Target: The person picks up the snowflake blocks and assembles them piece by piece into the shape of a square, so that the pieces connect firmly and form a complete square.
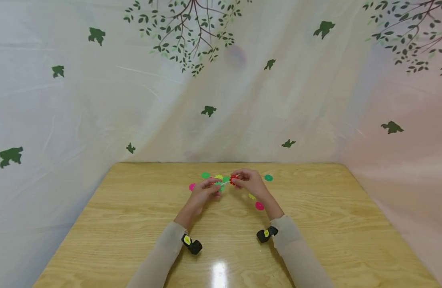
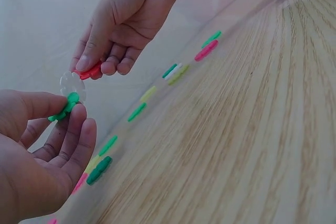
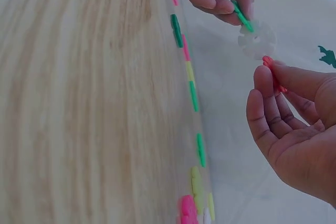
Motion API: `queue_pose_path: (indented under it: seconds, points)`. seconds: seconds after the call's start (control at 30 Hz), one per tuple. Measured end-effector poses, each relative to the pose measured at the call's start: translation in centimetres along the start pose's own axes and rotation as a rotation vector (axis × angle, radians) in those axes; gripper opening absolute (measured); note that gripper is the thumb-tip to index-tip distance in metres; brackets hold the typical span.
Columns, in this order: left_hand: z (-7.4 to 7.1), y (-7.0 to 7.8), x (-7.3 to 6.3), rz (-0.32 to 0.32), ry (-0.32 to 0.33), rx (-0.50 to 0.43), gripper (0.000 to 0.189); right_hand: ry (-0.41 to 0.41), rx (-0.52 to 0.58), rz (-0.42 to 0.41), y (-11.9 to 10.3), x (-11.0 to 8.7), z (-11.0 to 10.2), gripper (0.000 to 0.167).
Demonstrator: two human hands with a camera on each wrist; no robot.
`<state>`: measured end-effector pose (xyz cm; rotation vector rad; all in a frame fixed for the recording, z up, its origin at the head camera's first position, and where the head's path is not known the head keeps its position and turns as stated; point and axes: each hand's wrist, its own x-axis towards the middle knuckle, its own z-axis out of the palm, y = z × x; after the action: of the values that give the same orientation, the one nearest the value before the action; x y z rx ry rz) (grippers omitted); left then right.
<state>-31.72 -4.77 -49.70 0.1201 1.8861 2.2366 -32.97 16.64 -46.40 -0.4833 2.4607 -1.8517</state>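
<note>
Above the table my left hand (image 1: 202, 196) pinches a green flower-shaped plastic disc (image 2: 65, 107) between thumb and fingers. A clear whitish disc (image 3: 256, 40) of the same notched kind joins its edge, set crosswise to the green one. From the other side my right hand (image 1: 252, 183) pinches a red disc (image 3: 275, 75) by thumb and fingertips. The red disc's edge is right at the rim of the clear disc in both wrist views; I cannot tell whether their notches interlock. The two hands face each other, with the clear disc between them.
Loose discs lie on the wooden table (image 1: 221, 240) around the hands: a pink disc (image 1: 259, 205) and a yellow disc (image 1: 251, 196) by the right wrist, a teal disc (image 1: 268, 177) farther right, and green (image 1: 205, 175) and pink ones left. A printed cloth (image 1: 242, 132) hangs behind.
</note>
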Motion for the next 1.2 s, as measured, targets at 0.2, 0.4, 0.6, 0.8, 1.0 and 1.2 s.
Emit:
queue_pose_path:
  seconds: [0.2, 0.4, 0.6, 0.8, 1.0, 1.2]
  points:
    - [0.1, 0.2, -0.1, 0.010, -0.001, 0.030, 0.034, -0.011, -0.001, -0.024, 0.0, 0.0, 0.1, 0.026]
    - [0.1, 0.5, -0.3, 0.020, -0.009, 0.039, 0.034, 0.006, 0.012, -0.027, 0.0, 0.1, 0.3, 0.026]
    - [0.0, 0.7, -0.4, 0.034, -0.002, 0.060, 0.032, 0.020, 0.030, -0.036, 0.1, 0.1, 0.6, 0.022]
    - [0.2, 1.2, -0.7, 0.058, -0.005, 0.019, 0.030, 0.054, 0.058, -0.036, 0.0, 0.0, 1.1, 0.021]
    - [0.2, 1.7, -0.8, 0.102, 0.008, -0.026, 0.030, 0.072, 0.089, -0.030, -0.2, -0.1, 1.5, 0.024]
    - [0.1, 1.9, -0.9, 0.109, 0.016, -0.003, 0.028, 0.066, 0.115, -0.010, -0.2, 0.0, 1.6, 0.026]
